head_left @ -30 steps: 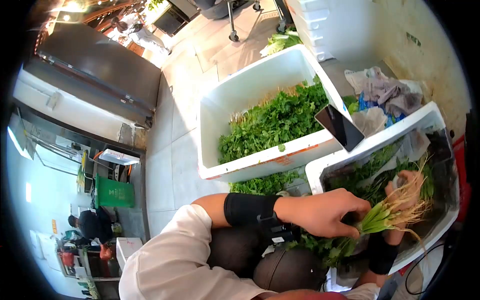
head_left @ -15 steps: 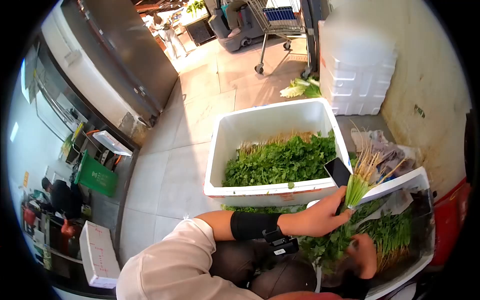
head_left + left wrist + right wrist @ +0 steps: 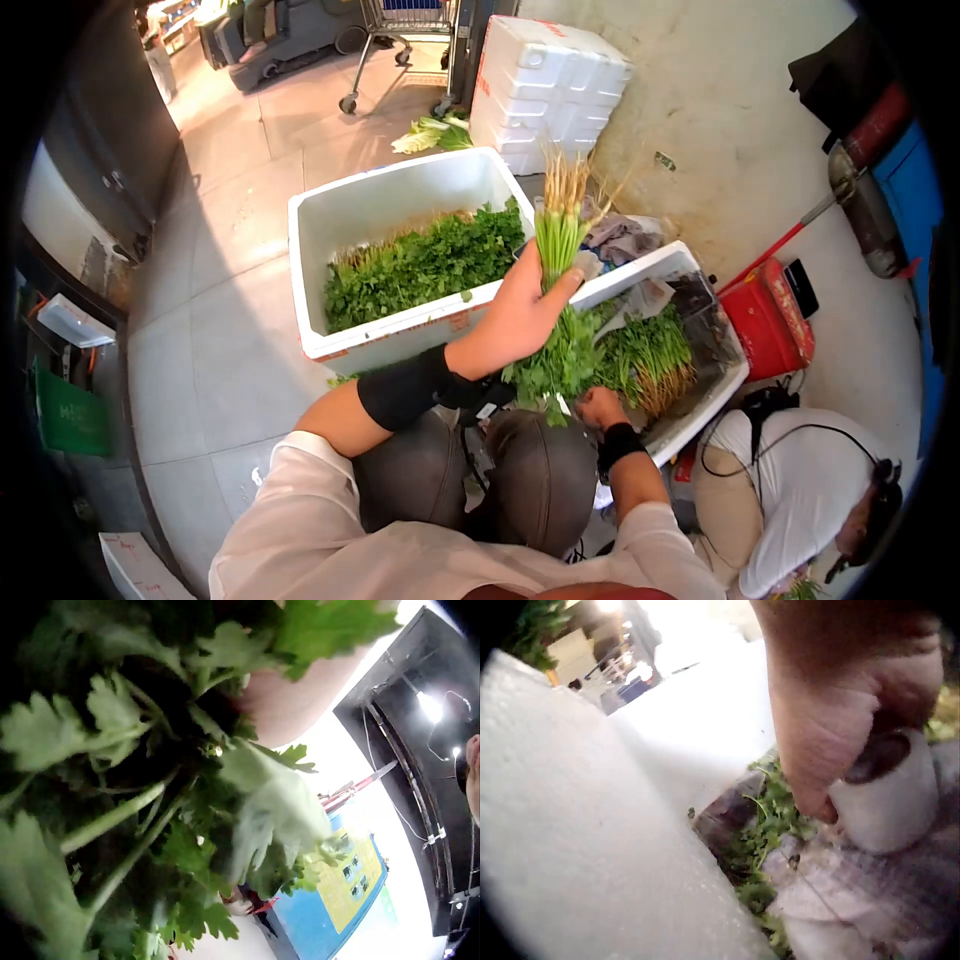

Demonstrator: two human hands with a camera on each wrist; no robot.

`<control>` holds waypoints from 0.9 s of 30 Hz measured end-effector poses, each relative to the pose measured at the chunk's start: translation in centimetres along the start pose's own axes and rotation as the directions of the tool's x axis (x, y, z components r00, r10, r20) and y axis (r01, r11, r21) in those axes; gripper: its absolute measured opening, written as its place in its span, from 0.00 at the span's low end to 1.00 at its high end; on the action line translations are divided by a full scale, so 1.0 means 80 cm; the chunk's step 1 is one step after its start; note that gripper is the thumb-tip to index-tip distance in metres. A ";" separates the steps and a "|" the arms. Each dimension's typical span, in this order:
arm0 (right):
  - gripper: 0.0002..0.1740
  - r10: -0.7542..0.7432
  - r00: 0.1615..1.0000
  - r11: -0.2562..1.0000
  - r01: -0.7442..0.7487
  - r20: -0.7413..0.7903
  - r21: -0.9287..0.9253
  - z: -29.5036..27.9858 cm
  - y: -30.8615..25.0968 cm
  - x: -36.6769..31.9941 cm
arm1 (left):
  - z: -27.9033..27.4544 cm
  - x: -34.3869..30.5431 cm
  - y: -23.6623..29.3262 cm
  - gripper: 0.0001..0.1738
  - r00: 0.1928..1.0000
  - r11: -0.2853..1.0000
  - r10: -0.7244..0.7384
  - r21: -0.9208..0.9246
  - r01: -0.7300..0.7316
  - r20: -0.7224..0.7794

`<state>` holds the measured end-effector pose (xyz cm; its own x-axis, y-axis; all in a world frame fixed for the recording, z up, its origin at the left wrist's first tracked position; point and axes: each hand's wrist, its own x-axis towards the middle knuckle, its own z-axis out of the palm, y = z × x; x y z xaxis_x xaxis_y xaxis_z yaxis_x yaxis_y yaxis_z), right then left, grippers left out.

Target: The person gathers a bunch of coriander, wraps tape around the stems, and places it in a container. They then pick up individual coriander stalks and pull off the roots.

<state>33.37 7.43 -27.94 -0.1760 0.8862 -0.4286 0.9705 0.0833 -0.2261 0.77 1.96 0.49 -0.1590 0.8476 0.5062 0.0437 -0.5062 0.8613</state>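
Observation:
My left hand (image 3: 525, 308) grips a bunch of coriander (image 3: 560, 240) round its stems. Its pale roots point up and its leaves hang below the hand, over the near side of the right foam box (image 3: 735, 372). Coriander leaves (image 3: 120, 727) fill much of the left wrist view, hiding most of that hand. By the box's near edge, my right hand (image 3: 602, 408) is held low. In the right wrist view its fingers hold a pale, hollow roll of tape (image 3: 900, 806). More coriander (image 3: 650, 360) lies inside the box.
A larger white foam box (image 3: 310, 270) with coriander (image 3: 430, 265) stands to the left. Behind are stacked foam boxes (image 3: 545, 85) and a shopping cart (image 3: 400, 25). A red dustpan (image 3: 770, 325) leans at the right, near a crouching person (image 3: 800, 470).
The left hand has raised the bunch from the right box and turned its roots upward. My right hand has drawn back from the roots toward the box's near edge. The head view has swung right.

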 end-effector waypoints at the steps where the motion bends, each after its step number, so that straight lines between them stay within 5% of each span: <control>1: 0.18 -0.043 0.999 0.999 0.044 0.033 -0.020 0.005 0.009 0.013 | -0.009 -0.002 0.011 0.23 1.000 1.000 -0.018 -0.007 0.018 0.004; 3: 0.17 -0.055 0.994 0.996 0.048 0.091 0.072 -0.037 -0.011 0.015 | -0.021 -0.010 0.039 0.23 1.000 0.999 -0.012 -0.049 0.010 -0.026; 5: 0.19 -0.174 0.950 0.969 0.212 -0.259 0.126 -0.084 -0.034 0.010 | -0.030 -0.017 0.060 0.22 0.995 0.996 0.062 -0.051 -0.067 -0.079; 6: 0.18 -0.224 0.925 0.931 0.296 -0.308 0.213 -0.143 -0.079 -0.028 | -0.035 -0.020 0.066 0.22 0.995 0.996 0.054 -0.068 -0.060 -0.086; 7: 0.16 -0.401 0.785 0.852 0.509 -0.472 0.122 -0.176 -0.094 -0.036 | -0.041 -0.023 0.071 0.25 0.994 0.999 0.024 -0.040 -0.029 -0.109; 8: 0.15 -0.368 0.807 0.817 0.517 -0.461 0.254 -0.230 -0.149 -0.083 | -0.046 -0.023 0.076 0.27 0.992 1.000 -0.004 -0.010 0.002 -0.129; 10: 0.13 -0.420 0.707 0.658 0.669 -0.569 0.346 -0.290 -0.208 -0.126 | -0.050 -0.019 0.068 0.27 0.977 0.993 0.118 0.030 -0.115 -0.176; 13: 0.17 -0.592 0.579 0.503 0.809 -0.560 0.304 -0.355 -0.311 -0.227 | -0.054 -0.025 0.076 0.25 0.977 0.993 0.074 0.102 -0.055 -0.198; 17: 0.23 -0.705 0.448 0.475 0.874 -0.549 0.103 -0.360 -0.376 -0.274 | -0.057 -0.043 0.079 0.30 0.973 0.947 0.173 0.296 -0.122 -0.152; 21: 0.24 -0.715 0.483 0.488 0.863 -0.505 0.134 -0.343 -0.395 -0.289 | -0.056 -0.058 0.072 0.47 0.952 0.837 0.289 0.509 -0.199 -0.102; 26: 0.21 -0.538 0.598 0.451 0.800 -0.594 0.396 -0.329 -0.399 -0.281 | -0.054 -0.058 0.076 0.53 0.968 0.775 0.252 0.602 -0.191 -0.018; 27: 0.20 -0.561 0.560 0.350 0.828 -0.610 0.438 -0.327 -0.399 -0.271 | -0.054 -0.056 0.076 0.53 0.966 0.776 0.259 0.598 -0.201 -0.012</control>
<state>10.53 -2.52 11.47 -0.5426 0.7271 0.4206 0.1215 0.5634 -0.8172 -2.51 -5.63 3.26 -0.1538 0.6854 0.7117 0.6554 -0.4683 0.5926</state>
